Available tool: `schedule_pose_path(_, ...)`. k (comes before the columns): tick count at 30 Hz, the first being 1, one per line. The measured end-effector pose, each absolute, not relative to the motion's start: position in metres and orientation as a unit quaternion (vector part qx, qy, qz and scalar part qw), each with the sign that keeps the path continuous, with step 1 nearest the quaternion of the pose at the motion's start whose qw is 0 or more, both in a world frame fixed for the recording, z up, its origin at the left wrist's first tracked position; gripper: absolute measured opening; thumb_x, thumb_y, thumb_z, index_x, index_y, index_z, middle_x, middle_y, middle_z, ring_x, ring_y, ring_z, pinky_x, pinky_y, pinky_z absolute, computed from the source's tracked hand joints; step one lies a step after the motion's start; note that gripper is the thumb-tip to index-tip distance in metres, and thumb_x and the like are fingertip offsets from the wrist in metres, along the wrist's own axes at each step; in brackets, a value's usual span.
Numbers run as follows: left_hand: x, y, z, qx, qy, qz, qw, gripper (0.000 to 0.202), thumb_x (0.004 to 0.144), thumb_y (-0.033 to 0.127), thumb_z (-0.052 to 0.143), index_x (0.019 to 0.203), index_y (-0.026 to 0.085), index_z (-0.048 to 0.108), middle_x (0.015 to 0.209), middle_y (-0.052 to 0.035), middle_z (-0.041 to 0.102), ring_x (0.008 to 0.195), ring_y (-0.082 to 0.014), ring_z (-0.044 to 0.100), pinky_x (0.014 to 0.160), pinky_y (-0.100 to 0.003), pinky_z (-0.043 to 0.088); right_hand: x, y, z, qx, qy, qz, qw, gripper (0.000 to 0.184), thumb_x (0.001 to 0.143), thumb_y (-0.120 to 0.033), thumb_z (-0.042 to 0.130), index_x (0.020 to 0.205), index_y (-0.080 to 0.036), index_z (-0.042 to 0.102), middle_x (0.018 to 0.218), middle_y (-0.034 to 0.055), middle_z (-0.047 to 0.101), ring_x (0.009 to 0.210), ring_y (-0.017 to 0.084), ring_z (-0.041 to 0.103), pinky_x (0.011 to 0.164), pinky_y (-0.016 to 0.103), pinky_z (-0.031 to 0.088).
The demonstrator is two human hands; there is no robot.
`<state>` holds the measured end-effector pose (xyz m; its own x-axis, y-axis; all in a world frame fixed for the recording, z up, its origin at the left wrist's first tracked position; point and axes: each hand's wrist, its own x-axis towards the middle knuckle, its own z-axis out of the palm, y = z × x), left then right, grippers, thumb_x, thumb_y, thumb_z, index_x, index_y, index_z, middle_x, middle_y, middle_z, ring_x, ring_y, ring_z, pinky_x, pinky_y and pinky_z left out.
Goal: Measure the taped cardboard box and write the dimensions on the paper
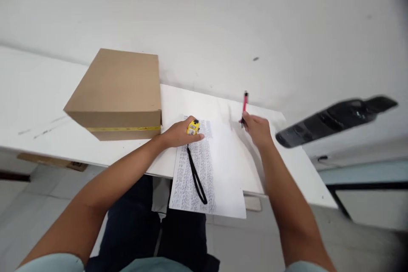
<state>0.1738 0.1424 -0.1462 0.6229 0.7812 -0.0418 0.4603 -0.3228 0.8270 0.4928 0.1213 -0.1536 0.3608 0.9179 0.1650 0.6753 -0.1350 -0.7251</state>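
Both items are being held by 2 hands. The tape measure [193,127] is being grasped by the left hand [179,133] over the upper part of the paper [228,178], the fingers being kept to its far side and the thumb to its near side. The pen [245,103] is being pinched by the fingers of the right hand [257,131], to the right of the paper; whether its tip is being pressed on the counter [38,89] cannot be told.

A compact, hard, fairly light case is being suggested by the tape measure's look, so it is best being taken by its 2 flat sides. The strap [196,176] (black, limp and probably soft) is being trailed across the writing. The pen is likely being felt as light, stiff and perhaps slick, a low grip being best. The paper, probably thin and easily creased, is being left hanging past the near edge, where it is best being lifted flat. The box [124,80] is being supported on the counter, left of the paper.
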Motion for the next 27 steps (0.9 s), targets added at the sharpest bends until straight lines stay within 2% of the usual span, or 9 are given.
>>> schedule_pose_path(1,0.174,0.142,-0.145,0.793,0.395,0.175,0.43,0.054,0.08,0.07,0.064,0.109,0.027,0.049,0.087,0.0008,0.063,0.079,-0.0214,0.06,0.068,-0.031,0.042,0.486,0.115,-0.156,-0.689,-0.514,0.2,0.469,0.065,0.088,-0.079,0.05,0.07,-0.019,0.065,0.044,-0.005,0.042,0.042,0.012,0.038,0.045,0.028,0.03)
schedule_pose_path(2,0.174,0.141,-0.145,0.793,0.398,0.166,0.431,0.056,0.08,0.072,0.063,0.11,0.027,0.05,0.087,0.0003,0.064,0.08,-0.0224,0.061,0.068,-0.031,0.042,0.479,0.109,-0.159,-0.651,-0.49,0.232,0.531,0.062,0.084,-0.08,0.057,0.071,-0.02,0.065,0.042,-0.0066,0.04,0.04,0.011,0.035,0.044,0.028,0.029)
schedule_pose_path(4,0.174,0.14,-0.143,0.791,0.402,0.166,0.431,0.058,0.079,0.073,0.063,0.112,0.028,0.05,0.089,-0.0005,0.066,0.082,-0.0237,0.062,0.068,-0.032,0.042,0.462,0.101,-0.166,-0.604,-0.48,0.303,0.559,0.054,0.077,-0.075,0.069,0.07,-0.021,0.063,0.045,-0.0049,0.048,0.041,0.01,0.037,0.044,0.027,0.03)
schedule_pose_path(6,0.174,0.14,-0.143,0.79,0.406,0.176,0.425,0.059,0.079,0.074,0.063,0.113,0.028,0.051,0.092,-0.0012,0.067,0.083,-0.0241,0.063,0.069,-0.032,0.043,0.445,0.097,-0.171,-0.587,-0.495,0.349,0.538,0.045,0.073,-0.065,0.076,0.075,-0.021,0.063,0.056,-0.0011,0.062,0.043,0.01,0.038,0.045,0.026,0.03)
schedule_pose_path(9,0.175,0.14,-0.142,0.789,0.406,0.18,0.425,0.056,0.08,0.072,0.064,0.111,0.027,0.051,0.093,-0.0015,0.067,0.084,-0.0233,0.062,0.071,-0.032,0.043,0.427,0.097,-0.174,-0.582,-0.533,0.376,0.486,0.034,0.071,-0.048,0.08,0.087,-0.022,0.065,0.077,0.0029,0.074,0.055,0.012,0.053,0.053,0.026,0.039)
schedule_pose_path(11,0.176,0.141,-0.142,0.787,0.4,0.182,0.433,0.054,0.081,0.07,0.064,0.111,0.027,0.051,0.093,-0.0012,0.066,0.082,-0.022,0.061,0.071,-0.032,0.043,0.422,0.096,-0.173,-0.592,-0.559,0.37,0.448,0.027,0.071,-0.041,0.078,0.087,-0.022,0.067,0.078,0.0024,0.073,0.065,0.015,0.059,0.06,0.027,0.044)
schedule_pose_path(14,0.176,0.142,-0.141,0.787,0.389,0.19,0.44,0.054,0.081,0.069,0.064,0.111,0.026,0.051,0.09,-0.0004,0.064,0.079,-0.02,0.058,0.069,-0.031,0.043,0.421,0.092,-0.171,-0.612,-0.583,0.336,0.414,0.018,0.074,-0.039,0.07,0.077,-0.022,0.067,0.068,-0.0006,0.065,0.061,0.014,0.052,0.057,0.027,0.041)
schedule_pose_path(17,0.175,0.142,-0.142,0.785,0.387,0.195,0.442,0.053,0.082,0.069,0.065,0.111,0.026,0.051,0.088,0.0001,0.063,0.078,-0.0193,0.057,0.069,-0.031,0.043,0.42,0.089,-0.169,-0.614,-0.592,0.322,0.411,0.017,0.075,-0.039,0.066,0.072,-0.022,0.066,0.064,-0.0018,0.06,0.058,0.014,0.047,0.055,0.027,0.039)
schedule_pose_path(27,0.178,0.145,-0.146,0.783,0.392,0.187,0.446,0.054,0.082,0.07,0.064,0.11,0.026,0.049,0.085,0.0008,0.062,0.075,-0.0185,0.057,0.068,-0.03,0.041,0.418,0.088,-0.169,-0.621,-0.595,0.317,0.4,0.014,0.075,-0.035,0.064,0.071,-0.022,0.066,0.065,-0.0006,0.062,0.06,0.014,0.05,0.056,0.028,0.042)
